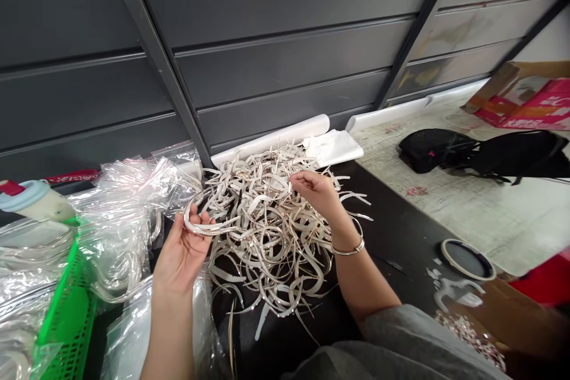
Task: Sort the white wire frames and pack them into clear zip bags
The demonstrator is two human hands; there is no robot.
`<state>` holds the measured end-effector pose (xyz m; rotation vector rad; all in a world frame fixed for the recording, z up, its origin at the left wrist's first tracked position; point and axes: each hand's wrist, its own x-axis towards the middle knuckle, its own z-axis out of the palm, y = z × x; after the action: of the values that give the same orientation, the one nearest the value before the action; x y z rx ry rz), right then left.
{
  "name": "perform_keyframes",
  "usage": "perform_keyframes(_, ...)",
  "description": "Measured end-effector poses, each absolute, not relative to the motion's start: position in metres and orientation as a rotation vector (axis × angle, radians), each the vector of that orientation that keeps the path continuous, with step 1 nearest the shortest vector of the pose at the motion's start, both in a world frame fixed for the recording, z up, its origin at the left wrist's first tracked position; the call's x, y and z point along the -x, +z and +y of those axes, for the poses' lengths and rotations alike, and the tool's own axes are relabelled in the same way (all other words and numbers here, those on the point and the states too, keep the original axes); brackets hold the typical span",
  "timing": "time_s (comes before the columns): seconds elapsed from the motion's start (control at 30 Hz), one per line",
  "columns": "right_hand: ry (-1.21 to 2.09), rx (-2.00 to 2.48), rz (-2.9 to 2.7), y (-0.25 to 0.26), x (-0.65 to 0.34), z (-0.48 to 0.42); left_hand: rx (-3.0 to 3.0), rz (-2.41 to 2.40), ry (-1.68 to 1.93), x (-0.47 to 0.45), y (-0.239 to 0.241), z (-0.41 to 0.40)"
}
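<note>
A tangled heap of curved, shiny silver-and-white strips [271, 249] covers the middle of the dark tabletop. My left hand [184, 243], palm up at the heap's left side, has its fingers curled round a few curved strips [196, 227] that arc out toward the pile. Over the heap's upper right, my right hand [316, 190] pinches thumb and fingertips together. A pale strip shows at those fingertips, though I cannot tell whether it is held or lies behind them. A bangle circles the right wrist.
Clear plastic bags [120, 219] with curved strips lie at left, beside a green basket [66, 303] and a lidded cup [35, 202]. White rolls [276, 139] line the grey panel wall [285, 47]. A tape roll [467, 259] sits at right; black shoes [436, 148] and a box [525, 95] lie beyond.
</note>
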<state>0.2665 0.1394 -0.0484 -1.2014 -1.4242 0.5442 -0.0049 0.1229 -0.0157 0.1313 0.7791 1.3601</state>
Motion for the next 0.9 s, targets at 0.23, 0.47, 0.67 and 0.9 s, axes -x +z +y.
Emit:
perform_keyframes(0.23, 0.582, 1.415, -1.913, -0.038, -0.258, 0.126, -0.097, 0.689, 1.281, 0.003, -0.02, 0.121)
perform_keyframes(0.47, 0.474, 1.634, -2.464, -0.056, -0.231, 0.128, -0.162, 0.661, 1.305, 0.005, -0.024, 0.121)
perform_keyframes(0.67, 0.503, 1.684, -2.569, -0.074, -0.22, 0.133, -0.203, 0.673, 1.307, 0.005, -0.023, 0.122)
perform_keyframes(0.9, 0.786, 1.497, -2.225, -0.049, -0.249, 0.133, -0.231, 0.706, 1.323, 0.005, -0.018, 0.118)
